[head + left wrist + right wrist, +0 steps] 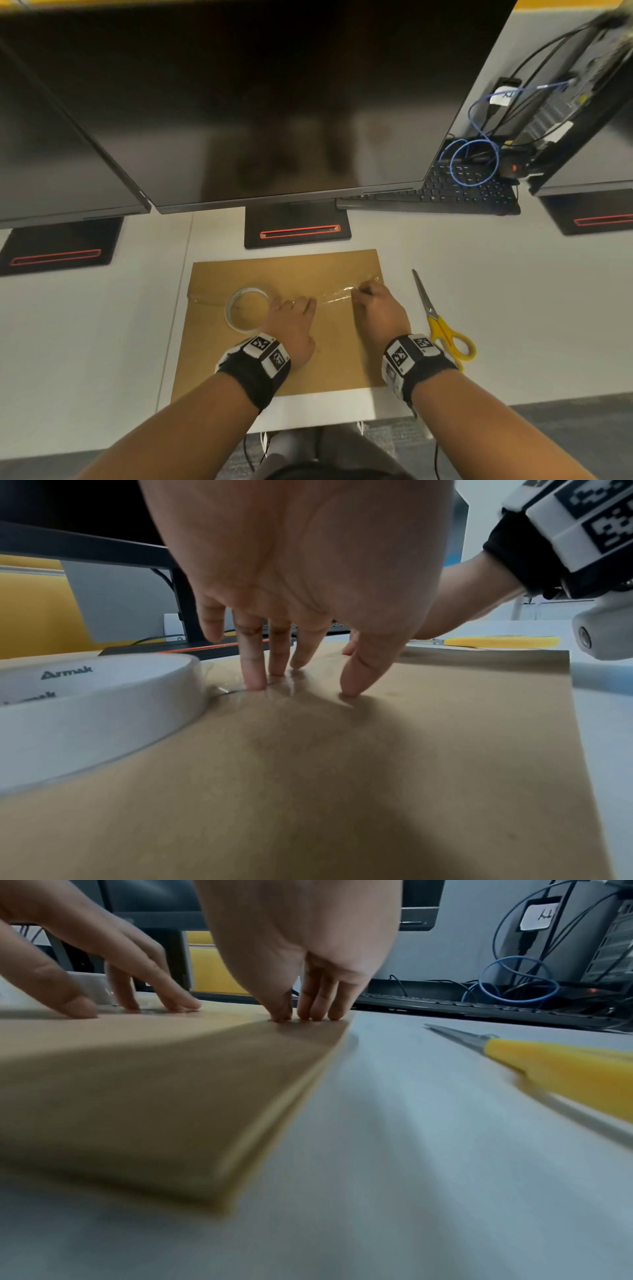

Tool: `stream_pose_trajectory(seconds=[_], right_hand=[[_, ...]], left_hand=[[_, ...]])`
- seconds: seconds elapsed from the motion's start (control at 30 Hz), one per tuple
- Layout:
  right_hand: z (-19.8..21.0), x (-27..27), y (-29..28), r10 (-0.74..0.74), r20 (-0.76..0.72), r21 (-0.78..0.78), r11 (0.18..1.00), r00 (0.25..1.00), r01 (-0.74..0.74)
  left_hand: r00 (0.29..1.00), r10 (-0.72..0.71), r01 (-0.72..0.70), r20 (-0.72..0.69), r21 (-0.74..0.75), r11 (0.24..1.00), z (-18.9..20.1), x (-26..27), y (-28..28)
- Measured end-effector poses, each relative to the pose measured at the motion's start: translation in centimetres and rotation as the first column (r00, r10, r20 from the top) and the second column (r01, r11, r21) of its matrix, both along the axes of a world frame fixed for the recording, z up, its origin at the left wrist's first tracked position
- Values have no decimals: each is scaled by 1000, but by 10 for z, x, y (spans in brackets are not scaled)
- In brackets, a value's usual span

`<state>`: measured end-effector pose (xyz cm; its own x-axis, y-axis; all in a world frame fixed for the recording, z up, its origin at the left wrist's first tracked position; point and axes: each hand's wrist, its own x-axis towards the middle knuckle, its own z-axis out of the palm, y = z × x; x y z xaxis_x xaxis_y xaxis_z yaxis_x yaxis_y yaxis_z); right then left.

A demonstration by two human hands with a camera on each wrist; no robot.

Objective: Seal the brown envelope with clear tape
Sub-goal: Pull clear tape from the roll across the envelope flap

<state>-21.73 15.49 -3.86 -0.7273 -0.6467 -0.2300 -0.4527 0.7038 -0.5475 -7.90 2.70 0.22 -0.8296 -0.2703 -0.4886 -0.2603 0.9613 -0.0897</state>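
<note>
A brown envelope (308, 359) lies flat on the white table, its flap seam running left to right. A strip of clear tape (337, 294), wrinkled and shiny, lies along that seam. My left hand (294, 308) presses straight fingertips (255, 683) onto the strip just right of the white tape roll (247, 310), which rests on the envelope. My right hand (363, 294) sets its thumb and fingertips (308, 1015) down on the strip near the envelope's right edge. In the right wrist view the envelope (154, 1083) shows edge-on.
Yellow-handled scissors (442, 325) lie shut on the table right of the envelope. A monitor stand base (297, 226) sits just behind it, under large dark screens. A keyboard (445, 195) and blue cables (474, 161) are at the back right. The table's front edge (308, 411) is near.
</note>
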Motion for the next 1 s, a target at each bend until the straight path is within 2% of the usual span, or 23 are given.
stream_pose_trajectory(seconds=[0.2, 0.3, 0.43, 0.57, 0.63, 0.73, 0.87, 0.93, 1.0], right_hand=[[-5, -10, 6, -152, 83, -24, 988, 985, 155], [-5, -10, 9, -109, 41, 0, 994, 993, 109], [0, -9, 11, 35, -110, 28, 999, 993, -33], [2, -16, 11, 98, -100, 75, 993, 990, -91], [0, -18, 15, 153, -109, 82, 986, 982, -145], [0, -22, 23, 131, -38, 39, 991, 991, -130], [2, -29, 33, 218, 12, 18, 976, 976, -218], [6, -34, 39, 157, -82, -15, 987, 984, -158], [13, -41, 48, -35, -229, -34, 999, 973, 28]], left_hand=[[1000, 2, -1, 27, -44, 999, -2, -5, 3], [999, 16, -14, 38, -46, 999, -1, -8, 4], [997, 43, -39, 71, -64, 997, 2, -15, 10], [999, 13, -10, 53, -48, 999, 0, -28, 17], [999, -26, 25, 35, 42, 999, -4, -35, 18], [1000, -4, 6, -11, 178, 984, -11, -43, 22], [998, -29, 35, -55, 118, 992, -12, -56, 25], [995, -39, 47, -94, 86, 995, -9, -64, 25], [994, -40, 48, -103, 74, 996, -8, -69, 24]])
